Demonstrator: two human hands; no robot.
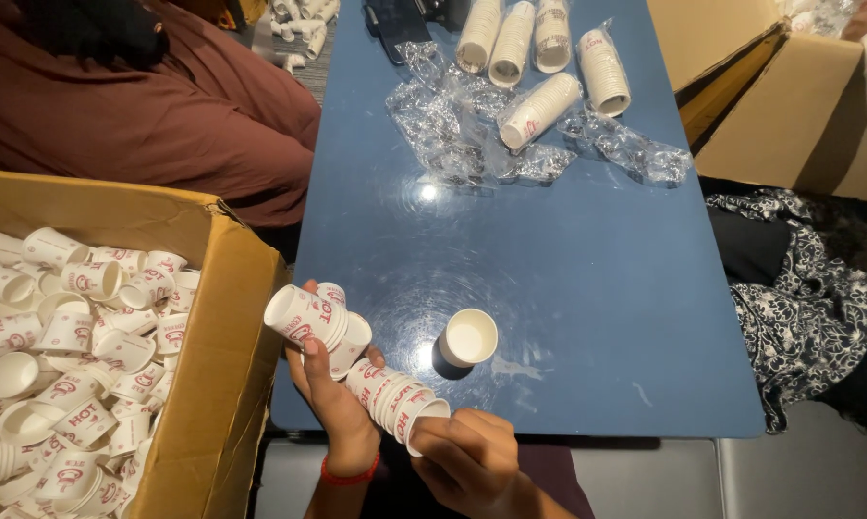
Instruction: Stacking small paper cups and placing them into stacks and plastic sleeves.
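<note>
Cradling two short cup stacks [320,322] at the tabletop's [587,288] near edge, the left hand [332,404] wraps them sideways; the right hand's [467,461] grip closes on a third stack [400,404], mouth outward beside one upright cup [467,338].

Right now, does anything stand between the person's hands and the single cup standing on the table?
Nothing visible does. The single cup stands alone on the blue table, just beyond the left hand and right hand, which hold cup stacks.

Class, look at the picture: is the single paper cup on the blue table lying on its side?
No, the single paper cup stands upright on the blue table, mouth up.
</note>
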